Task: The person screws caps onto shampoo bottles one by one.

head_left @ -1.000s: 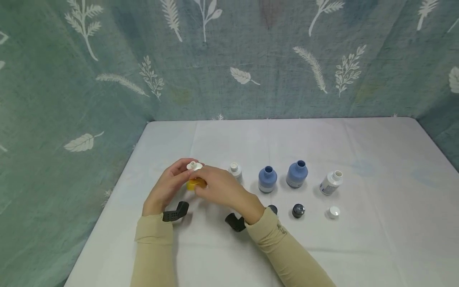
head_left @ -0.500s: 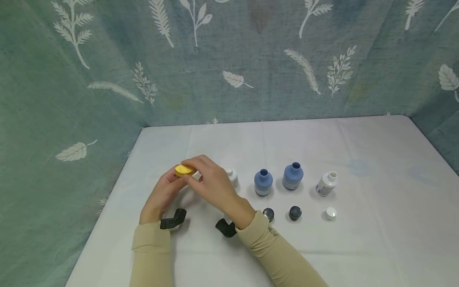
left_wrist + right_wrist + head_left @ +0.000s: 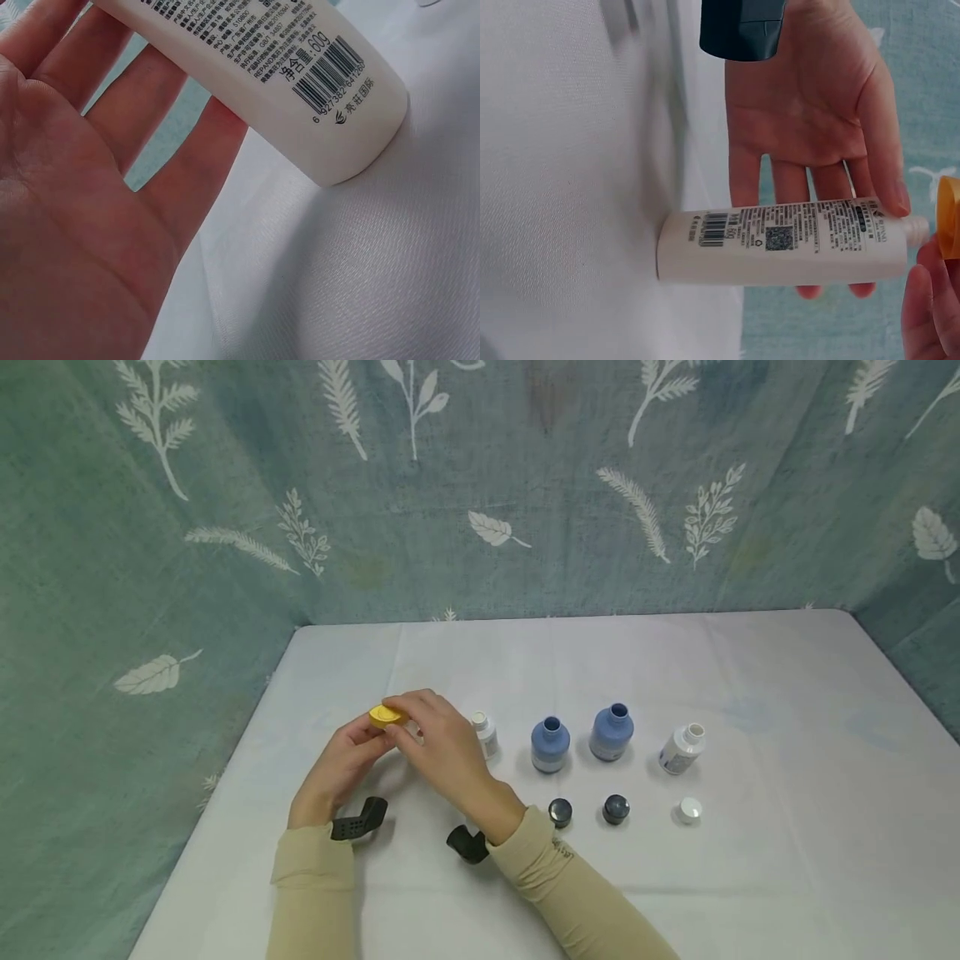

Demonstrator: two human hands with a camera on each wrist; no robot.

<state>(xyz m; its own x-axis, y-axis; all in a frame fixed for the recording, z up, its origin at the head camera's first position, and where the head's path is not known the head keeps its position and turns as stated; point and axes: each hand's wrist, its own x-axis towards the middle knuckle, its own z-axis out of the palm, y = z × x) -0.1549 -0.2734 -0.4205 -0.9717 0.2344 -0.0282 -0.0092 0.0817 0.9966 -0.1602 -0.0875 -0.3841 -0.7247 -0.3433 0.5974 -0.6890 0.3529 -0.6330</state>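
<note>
Head view: tan sleeves [image 3: 311,893] are showing at near side. Two black caps [image 3: 617,809] and white cap [image 3: 688,811] are lying in row on white surface [image 3: 712,893]. Left hand [image 3: 337,768] is holding tall white bottle [image 3: 780,259] upright, fingers [image 3: 787,180] wrapping round it. Right hand [image 3: 446,752] is pinching yellow cap [image 3: 386,716] between fingers, just above bottle's tip [image 3: 917,230]. Farther right, small white bottle [image 3: 486,737], partly hiding behind right hand, two blue bottles [image 3: 551,745] and another white bottle [image 3: 681,749] are standing. Blue bottles are showing open tops. Leafy green cloth [image 3: 487,468] is hanging behind.
</note>
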